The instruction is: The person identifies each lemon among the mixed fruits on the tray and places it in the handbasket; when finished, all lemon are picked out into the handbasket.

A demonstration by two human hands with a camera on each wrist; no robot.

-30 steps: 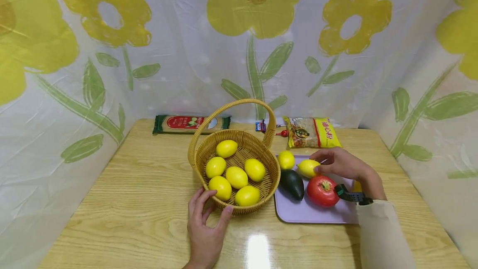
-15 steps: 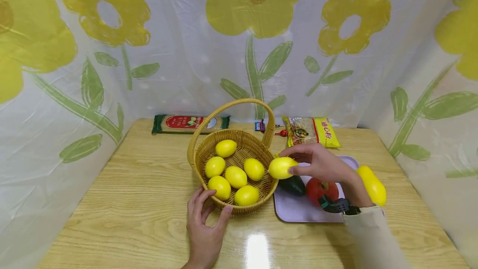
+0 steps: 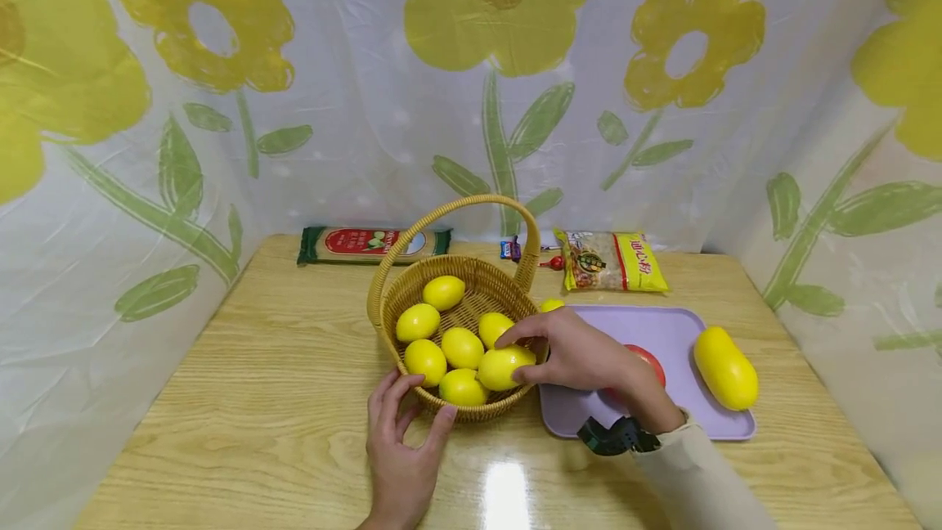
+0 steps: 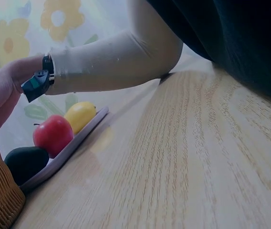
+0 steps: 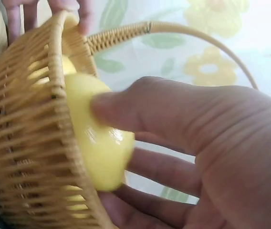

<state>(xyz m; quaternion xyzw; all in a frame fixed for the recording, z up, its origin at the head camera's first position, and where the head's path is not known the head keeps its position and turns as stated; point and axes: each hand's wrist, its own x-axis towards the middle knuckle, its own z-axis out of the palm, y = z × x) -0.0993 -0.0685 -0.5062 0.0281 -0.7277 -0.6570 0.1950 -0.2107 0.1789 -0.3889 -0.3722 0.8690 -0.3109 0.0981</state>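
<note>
My right hand [image 3: 581, 354] pinches a lemon [image 3: 506, 368] between thumb and fingers, low inside the right side of the wicker basket [image 3: 471, 413]. Several more lemons [image 3: 444, 293] lie in the basket, whose tall handle arches over it. My left hand [image 3: 405, 448] holds the basket's front-left rim, thumb and fingers spread along it. Right of the basket is a lilac tray [image 3: 648, 316]. A red round fruit [image 4: 53, 136] with a short stem and a dark green avocado [image 4: 26, 163] lie on it. My right hand hides the avocado in the head view.
A waisted yellow fruit [image 3: 725, 368] lies at the tray's right edge. Another lemon [image 3: 552, 304] shows behind my right hand. Along the back stand a green-and-red pack [image 3: 374, 244], small wrapped sweets [image 3: 510, 249] and a yellow-labelled food bag [image 3: 614, 261]. A flower-printed curtain [image 3: 331, 145] surrounds the table.
My right hand has lifted the lemon off the tray and carried it left, down into the basket. A few lemons inside have shifted left. My left hand has stayed at the rim.
</note>
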